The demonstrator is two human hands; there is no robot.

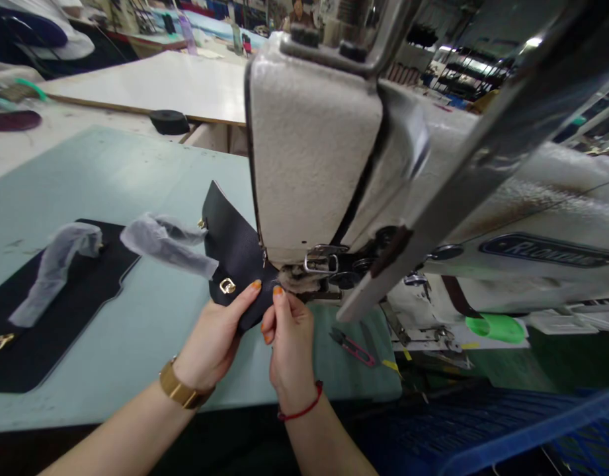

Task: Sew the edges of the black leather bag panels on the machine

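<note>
A black panel (235, 231) is held at its lower edge by the left hand (209, 344), with the thumb laid on its upper face and the other fingers hidden beneath; the grip is closed. By the right hand (293, 350), with fingers curled and thumb extended, the panel's edge is met just right of the left thumb; whether anything is pinched there cannot be told. A gold ring (227, 285) is fixed to the panel just left of the left thumb, and a wrapped handle (170, 244) is spread farther left. The panel's far corner is tucked under the head of a sewing machine (314, 145), just beyond the fingertips. Well left of the fingers, a second black panel (93, 297) is laid on the pale green tabletop (150, 357), with another wrapped handle (61, 264) on it. Right of the right fingers, pink-handled snips (358, 350) are placed near the tabletop's edge.
</note>
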